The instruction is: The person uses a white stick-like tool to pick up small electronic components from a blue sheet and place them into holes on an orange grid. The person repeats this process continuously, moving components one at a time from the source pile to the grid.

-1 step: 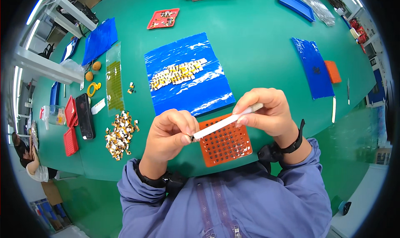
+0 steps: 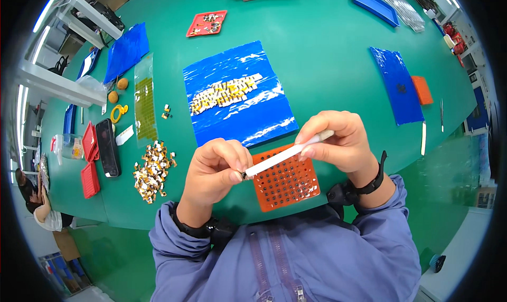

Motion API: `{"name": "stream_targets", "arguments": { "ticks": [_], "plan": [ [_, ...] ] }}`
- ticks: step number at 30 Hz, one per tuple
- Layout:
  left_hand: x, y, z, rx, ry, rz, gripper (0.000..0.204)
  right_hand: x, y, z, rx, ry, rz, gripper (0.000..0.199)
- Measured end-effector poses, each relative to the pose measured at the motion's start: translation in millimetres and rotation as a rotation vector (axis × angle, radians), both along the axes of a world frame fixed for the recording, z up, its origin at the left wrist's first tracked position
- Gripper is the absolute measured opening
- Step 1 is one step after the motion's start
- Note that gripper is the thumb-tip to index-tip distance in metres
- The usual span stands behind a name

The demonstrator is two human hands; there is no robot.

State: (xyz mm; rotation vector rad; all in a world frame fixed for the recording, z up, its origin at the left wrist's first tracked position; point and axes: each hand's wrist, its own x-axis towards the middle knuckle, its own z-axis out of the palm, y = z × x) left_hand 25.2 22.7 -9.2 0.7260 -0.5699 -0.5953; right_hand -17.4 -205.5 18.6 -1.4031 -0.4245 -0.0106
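Observation:
In my right hand is a slim white stick, pinched between thumb and fingertips and slanting down to the left. My left hand pinches a tiny dark part that touches the stick's lower end; its exact kind is too small to make out. Beneath both hands lies an orange tray with rows of small dark round pieces. Beyond it, a blue sheet carries a block of small white, yellow and black parts. A loose heap of similar parts lies left of my left hand.
Left on the green table are a black phone, red trays, yellow scissors and a clear strip. A red tray sits far off; another blue sheet and tweezers lie right.

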Motion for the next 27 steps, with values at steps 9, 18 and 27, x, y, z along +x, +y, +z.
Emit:
{"name": "stream_targets", "arguments": {
  "ticks": [9, 18, 27],
  "plan": [
    [0.0, -2.0, 1.7, 0.084, -0.059, 0.038, 0.013, 0.3, -0.7, 0.7, -0.093, -0.032, -0.041, 0.007],
    [-1.1, -3.5, 1.6, 0.092, -0.058, 0.002, 0.015, 3.5, -1.8, 4.4, -0.317, -0.254, -0.058, 0.007],
    [-2.2, -4.3, 1.7, 0.032, -0.011, 0.018, 0.011, 6.0, 0.8, -3.0, -0.279, -0.27, -0.056, 0.011]
  ]
}}
